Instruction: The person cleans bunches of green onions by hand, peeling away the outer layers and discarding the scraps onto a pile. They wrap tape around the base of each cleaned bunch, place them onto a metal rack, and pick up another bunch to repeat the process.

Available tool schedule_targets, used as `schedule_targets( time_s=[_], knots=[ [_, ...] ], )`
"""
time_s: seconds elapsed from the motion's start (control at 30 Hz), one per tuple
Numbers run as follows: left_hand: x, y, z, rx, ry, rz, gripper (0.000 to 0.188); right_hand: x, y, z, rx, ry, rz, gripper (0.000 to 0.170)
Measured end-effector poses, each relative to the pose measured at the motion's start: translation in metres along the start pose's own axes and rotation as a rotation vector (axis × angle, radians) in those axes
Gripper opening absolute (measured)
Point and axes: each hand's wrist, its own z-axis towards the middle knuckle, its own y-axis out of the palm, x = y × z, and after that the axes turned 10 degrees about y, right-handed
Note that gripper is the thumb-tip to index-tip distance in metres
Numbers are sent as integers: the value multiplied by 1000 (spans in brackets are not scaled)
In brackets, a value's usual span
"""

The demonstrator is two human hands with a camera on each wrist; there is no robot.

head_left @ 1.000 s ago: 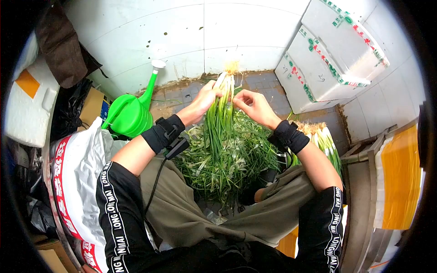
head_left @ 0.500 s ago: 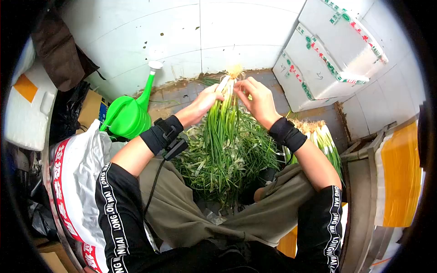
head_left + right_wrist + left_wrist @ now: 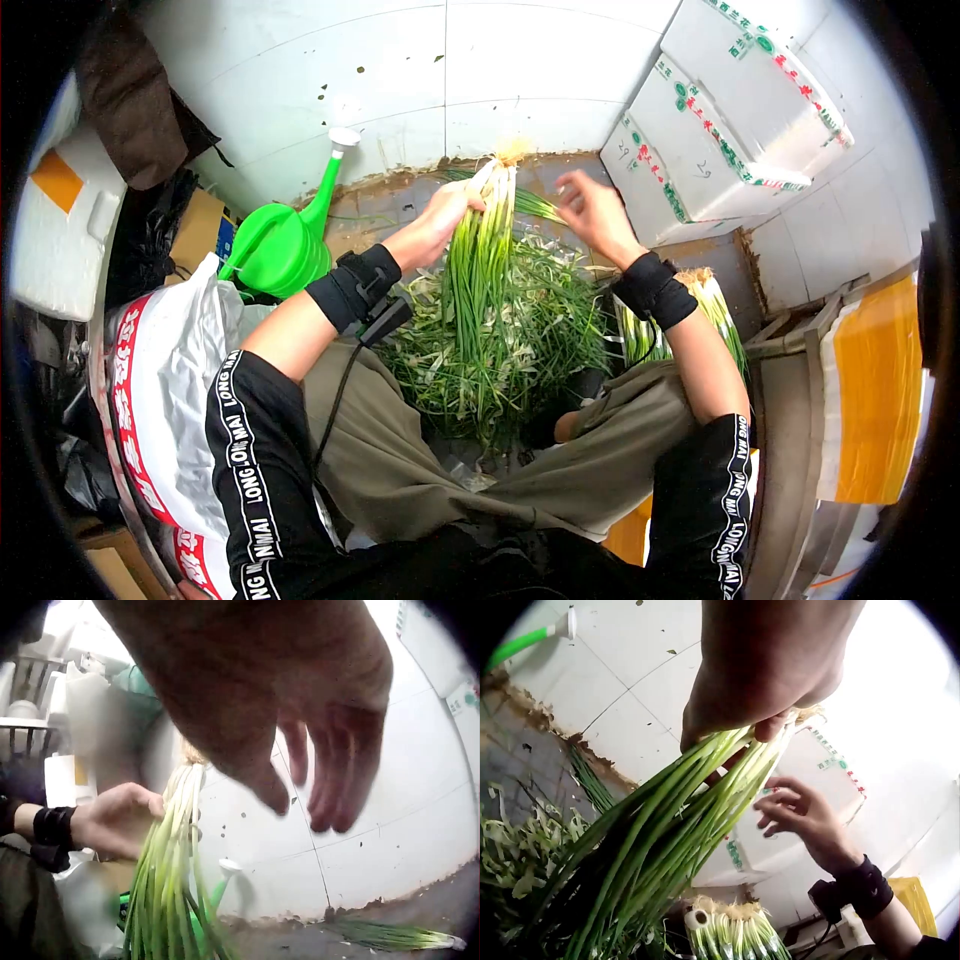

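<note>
Scallion bunch [image 3: 483,255] in left hand [image 3: 440,222], fingers round the pale stems, roots far, leaves trailing near over 1 green heap [image 3: 562,345]; right hand [image 3: 598,218] apart to right, loosely bent, empty.

Leaf heap [image 3: 545,350] between watering can [image 3: 283,255] and scallion bunches [image 3: 718,310], boxes [image 3: 700,145] at back right

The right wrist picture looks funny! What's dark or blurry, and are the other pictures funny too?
Right wrist: right hand dark, left background blurry; left wrist: left hand dark, glare at upper right; head: wall looks bent, black around the edges.
</note>
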Motion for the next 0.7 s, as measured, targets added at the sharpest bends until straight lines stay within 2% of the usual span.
schedule_targets(
  time_s=[0.03, 0.13, 0.17, 0.27, 0.3, 0.33, 0.4, 0.43, 0.53, 0.6, 0.7],
  knots=[
    [0, 0, 0, 3, 16, -9, 36, 1, 3, -7, -93, -50, -77, 19],
    [-1, -1, 1, 5, 19, -15, 36, -8, 14, -14, -187, 0, -28, 20],
    [-1, 0, 1, 7, 11, -16, 36, -11, 20, -14, -163, -26, 103, 24],
    [1, 2, 0, -13, 24, -51, 35, -23, 30, -17, -141, 48, 170, 27],
    [3, 4, -1, -14, 22, -50, 35, -30, 30, -21, -157, 42, 295, 23],
    [4, 6, -2, -7, 26, -37, 36, -26, 37, -18, -158, 42, 297, 23],
    [3, 7, -2, 0, 30, -26, 36, -17, 51, -12, -317, 48, 763, 19],
    [2, 6, -1, -5, 54, 13, 37, -15, 52, -9, -402, 77, 813, 18],
    [0, 5, -1, -7, 92, 51, 38, -10, 46, -8, -513, 186, 875, 19],
    [3, 5, -2, -5, 110, 46, 39, -8, 46, -7, -535, 179, 910, 19],
    [6, 6, -4, -39, 30, 63, 47, -14, 45, -7, -598, 137, 875, 20]
  ],
)
